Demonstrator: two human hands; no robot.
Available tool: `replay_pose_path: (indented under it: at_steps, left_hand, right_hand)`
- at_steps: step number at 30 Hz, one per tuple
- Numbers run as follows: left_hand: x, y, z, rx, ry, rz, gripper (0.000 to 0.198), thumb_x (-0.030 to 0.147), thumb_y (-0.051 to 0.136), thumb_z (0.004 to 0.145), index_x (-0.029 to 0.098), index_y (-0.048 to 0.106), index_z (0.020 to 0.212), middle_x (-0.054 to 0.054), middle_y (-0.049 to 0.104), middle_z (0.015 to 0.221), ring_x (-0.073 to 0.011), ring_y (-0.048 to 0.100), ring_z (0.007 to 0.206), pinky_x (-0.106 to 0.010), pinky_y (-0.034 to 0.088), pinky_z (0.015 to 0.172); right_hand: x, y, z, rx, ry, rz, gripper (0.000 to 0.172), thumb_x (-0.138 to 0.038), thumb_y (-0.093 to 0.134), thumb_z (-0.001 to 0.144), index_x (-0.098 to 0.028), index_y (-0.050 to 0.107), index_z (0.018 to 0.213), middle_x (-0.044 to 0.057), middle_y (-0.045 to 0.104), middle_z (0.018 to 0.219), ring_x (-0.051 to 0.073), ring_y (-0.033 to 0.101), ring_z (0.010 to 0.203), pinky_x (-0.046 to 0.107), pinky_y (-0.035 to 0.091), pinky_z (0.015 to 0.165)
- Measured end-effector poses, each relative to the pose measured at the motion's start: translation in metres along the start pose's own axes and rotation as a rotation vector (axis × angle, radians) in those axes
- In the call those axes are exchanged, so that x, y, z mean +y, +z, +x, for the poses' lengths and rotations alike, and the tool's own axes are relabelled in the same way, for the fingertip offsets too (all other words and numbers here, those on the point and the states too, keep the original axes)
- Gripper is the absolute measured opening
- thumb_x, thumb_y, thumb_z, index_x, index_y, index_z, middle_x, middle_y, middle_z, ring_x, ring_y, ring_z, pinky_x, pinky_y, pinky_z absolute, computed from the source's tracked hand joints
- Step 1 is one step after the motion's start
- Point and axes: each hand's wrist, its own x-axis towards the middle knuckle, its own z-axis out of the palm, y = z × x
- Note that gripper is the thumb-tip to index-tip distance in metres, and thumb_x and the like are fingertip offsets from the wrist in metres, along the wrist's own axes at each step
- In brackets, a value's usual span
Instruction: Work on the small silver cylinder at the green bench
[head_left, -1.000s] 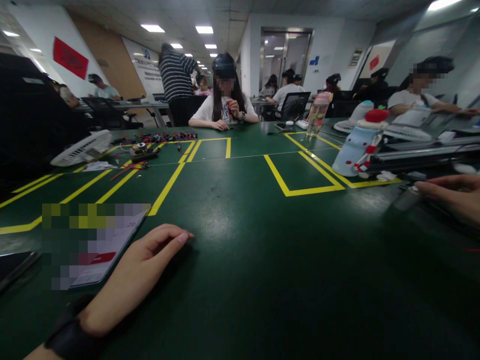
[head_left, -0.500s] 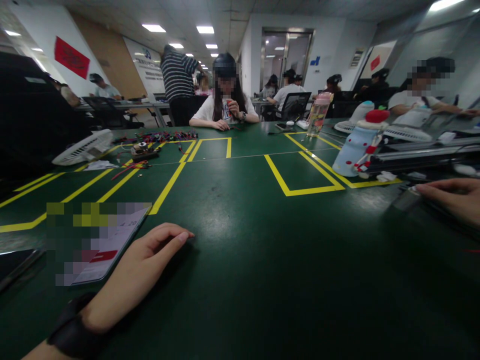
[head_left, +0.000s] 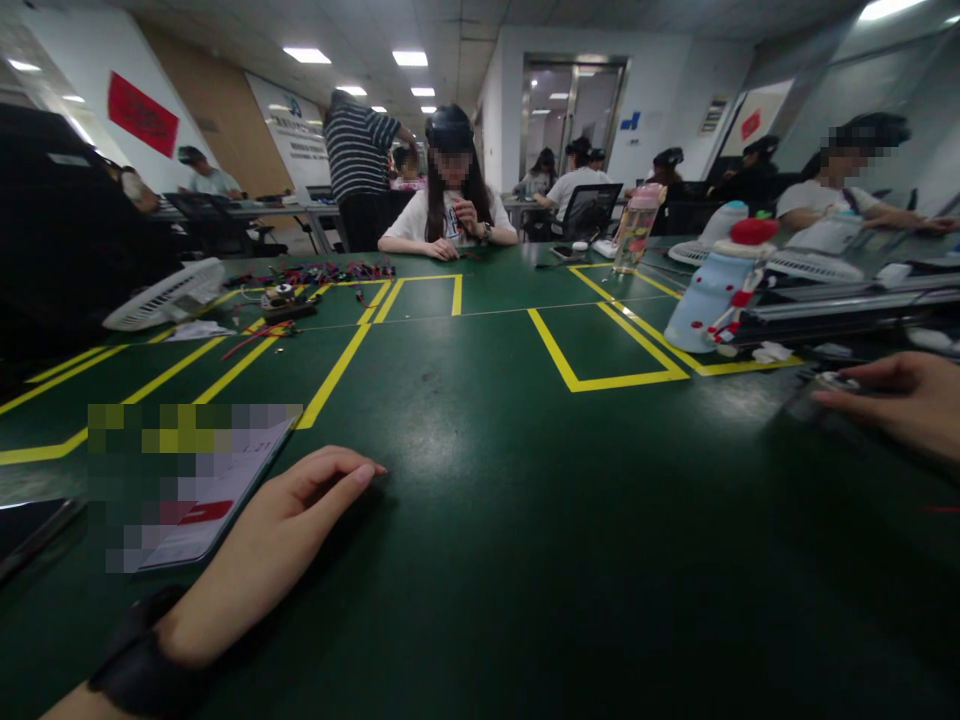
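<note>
My left hand [head_left: 277, 555] lies flat and open on the green table [head_left: 525, 520], fingers stretched out, a black band [head_left: 139, 665] on its wrist. Its fingertips rest just right of a phone [head_left: 202, 490] with a lit screen. My right hand [head_left: 907, 400] reaches in from the right edge with its fingers curled on a small dark object [head_left: 806, 405] with a shiny end, lying on the table. What that object is I cannot make out.
Yellow tape lines mark boxes on the table. A light-blue bottle with a red top [head_left: 709, 290] and a clear bottle [head_left: 634, 235] stand at the right. A white fan [head_left: 169, 295] and a heap of coloured wires [head_left: 322, 272] lie far left. A person [head_left: 450, 215] sits opposite.
My right hand has slid a little to the left and its fingers have curled down onto the small dark object. My left hand has stayed put.
</note>
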Motion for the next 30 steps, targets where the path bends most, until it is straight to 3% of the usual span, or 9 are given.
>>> replay_pose_path:
  at_steps: [6, 8, 10, 12, 14, 18, 21, 27, 30]
  left_hand:
    - [-0.002, 0.001, 0.001, 0.020, 0.016, 0.020, 0.034, 0.058, 0.052, 0.088, 0.029, 0.067, 0.099, -0.001, 0.069, 0.104, -0.0252, 0.062, 0.100, -0.035, 0.046, 0.088]
    - [-0.004, 0.002, 0.003, 0.030, 0.023, 0.039, 0.034, 0.058, 0.053, 0.088, 0.029, 0.067, 0.100, -0.002, 0.070, 0.105, -0.0260, 0.063, 0.100, -0.035, 0.048, 0.086]
    - [-0.006, 0.003, 0.004, 0.031, 0.035, 0.055, 0.034, 0.057, 0.053, 0.087, 0.030, 0.068, 0.101, -0.002, 0.070, 0.106, -0.0265, 0.064, 0.100, -0.035, 0.049, 0.085]
    - [-0.007, 0.004, 0.004, 0.032, 0.042, 0.058, 0.033, 0.056, 0.053, 0.088, 0.030, 0.068, 0.101, -0.002, 0.071, 0.106, -0.0257, 0.064, 0.099, -0.034, 0.049, 0.084]
    - [-0.006, 0.004, 0.004, 0.025, 0.036, 0.057, 0.031, 0.055, 0.052, 0.089, 0.030, 0.068, 0.100, 0.000, 0.070, 0.106, -0.0244, 0.063, 0.099, -0.032, 0.048, 0.085]
    - [-0.002, 0.004, 0.002, 0.012, 0.033, 0.053, 0.029, 0.054, 0.052, 0.090, 0.030, 0.066, 0.099, 0.001, 0.069, 0.105, -0.0230, 0.062, 0.100, -0.032, 0.045, 0.087]
    - [-0.001, 0.004, 0.001, 0.010, 0.056, 0.046, 0.029, 0.053, 0.052, 0.090, 0.030, 0.066, 0.099, 0.001, 0.069, 0.106, -0.0229, 0.062, 0.101, -0.032, 0.045, 0.088]
    - [0.000, 0.006, 0.003, -0.029, 0.101, 0.050, 0.029, 0.050, 0.050, 0.092, 0.028, 0.068, 0.100, -0.002, 0.069, 0.111, -0.0244, 0.062, 0.104, -0.036, 0.047, 0.092]
    - [0.011, 0.011, 0.004, -0.050, 0.116, 0.056, 0.029, 0.048, 0.052, 0.092, 0.030, 0.066, 0.109, -0.002, 0.067, 0.115, -0.0242, 0.062, 0.106, -0.037, 0.047, 0.094]
  right_hand:
    - [-0.011, 0.006, -0.010, 0.116, -0.051, 0.079, 0.045, -0.045, 0.077, 0.065, -0.015, 0.062, 0.096, 0.011, 0.064, 0.091, 0.018, 0.056, 0.073, 0.035, 0.043, 0.068]
    - [-0.030, 0.015, -0.031, 0.239, -0.182, 0.275, 0.048, -0.043, 0.075, 0.068, -0.014, 0.060, 0.102, 0.011, 0.063, 0.094, 0.018, 0.058, 0.076, 0.034, 0.046, 0.069]
    - [-0.057, 0.029, -0.064, 0.312, -0.417, 0.534, 0.051, -0.043, 0.072, 0.071, -0.014, 0.056, 0.109, 0.012, 0.061, 0.103, 0.018, 0.060, 0.082, 0.033, 0.049, 0.073]
    - [-0.091, 0.044, -0.105, 0.218, -0.675, 0.700, 0.046, -0.043, 0.068, 0.077, -0.017, 0.054, 0.113, 0.010, 0.059, 0.110, 0.017, 0.061, 0.090, 0.032, 0.053, 0.078]
    - [-0.126, 0.056, -0.146, 0.002, -0.902, 0.746, 0.035, -0.038, 0.062, 0.084, -0.021, 0.053, 0.113, 0.007, 0.057, 0.114, 0.015, 0.060, 0.100, 0.032, 0.054, 0.086]
    - [-0.179, 0.067, -0.199, -0.284, -1.210, 0.792, 0.030, -0.027, 0.058, 0.087, -0.023, 0.048, 0.115, 0.006, 0.055, 0.118, 0.014, 0.056, 0.107, 0.033, 0.052, 0.094]
    - [-0.192, 0.069, -0.207, -0.370, -1.289, 0.793, 0.031, -0.026, 0.057, 0.088, -0.023, 0.046, 0.117, 0.007, 0.053, 0.119, 0.014, 0.054, 0.108, 0.034, 0.050, 0.095]
    - [-0.182, 0.072, -0.198, -0.337, -1.268, 0.814, 0.030, -0.023, 0.058, 0.086, -0.023, 0.046, 0.114, 0.007, 0.053, 0.117, 0.014, 0.054, 0.105, 0.034, 0.051, 0.091]
    - [-0.182, 0.073, -0.198, -0.362, -1.262, 0.824, 0.032, -0.024, 0.058, 0.086, -0.024, 0.046, 0.116, 0.007, 0.053, 0.118, 0.014, 0.054, 0.105, 0.034, 0.051, 0.092]
